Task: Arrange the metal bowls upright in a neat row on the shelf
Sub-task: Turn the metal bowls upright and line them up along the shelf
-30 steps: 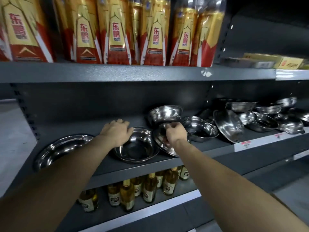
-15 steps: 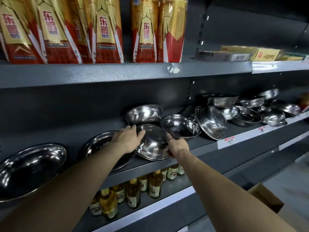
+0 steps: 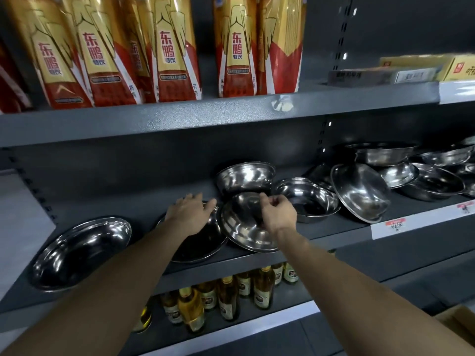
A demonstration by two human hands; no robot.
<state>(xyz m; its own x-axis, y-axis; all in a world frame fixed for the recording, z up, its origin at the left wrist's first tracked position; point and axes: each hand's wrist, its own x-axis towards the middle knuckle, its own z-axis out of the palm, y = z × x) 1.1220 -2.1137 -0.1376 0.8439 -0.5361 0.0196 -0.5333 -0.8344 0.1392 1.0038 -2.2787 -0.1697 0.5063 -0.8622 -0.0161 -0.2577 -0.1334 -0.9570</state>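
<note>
On the middle shelf [image 3: 257, 263], the right hand [image 3: 276, 214] pinches a tilted metal bowl [image 3: 244, 229] near the front lip. The left hand [image 3: 191, 213] rests flat-fingered on the bowl at nine o'clock [image 3: 203, 250], touching it. Jumbled bowls [image 3: 359, 191] crowd three o'clock; bare shelf lies behind the left hand.

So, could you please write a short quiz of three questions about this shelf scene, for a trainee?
1. True or false: the right hand holds the tilted bowl by its rim.
2. What does the left hand rest on?
A. a bottle
B. the wide bowl beside the tilted one
C. a box
3. Fill in: on the shelf, the large bowl to the right leans on its ____.

Key:
1. True; its fingers pinch the upper rim.
2. B
3. side; it is not upright.
</note>
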